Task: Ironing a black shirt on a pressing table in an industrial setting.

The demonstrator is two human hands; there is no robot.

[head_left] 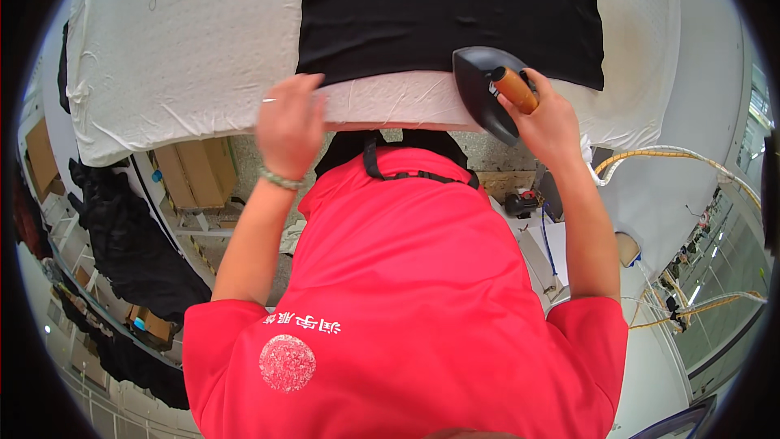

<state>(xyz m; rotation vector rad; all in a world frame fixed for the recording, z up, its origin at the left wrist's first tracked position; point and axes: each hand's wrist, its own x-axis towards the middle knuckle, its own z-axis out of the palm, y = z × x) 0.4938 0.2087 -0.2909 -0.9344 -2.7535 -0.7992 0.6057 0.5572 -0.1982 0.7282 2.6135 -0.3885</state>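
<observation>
My right hand (546,118) is closed round the wooden handle of a dark clothes iron (479,85). The iron sits at the near edge of a padded white ironing table (195,57), over the lower right part of a black piece of fabric (447,12). That fabric lies spread out with a few wrinkles, and its near edge runs just short of the table's front. My left hand (290,126) is smeared by motion beside the fabric's lower left corner. Its fingers look bent, but whether they pinch the cloth cannot be made out.
White and yellow hoses (666,154) loop off to the right of the table. Cardboard boxes (195,172) stand beneath it on the left. Dark garments (130,236) are heaped further left, and a small black device (521,203) sits low on the right.
</observation>
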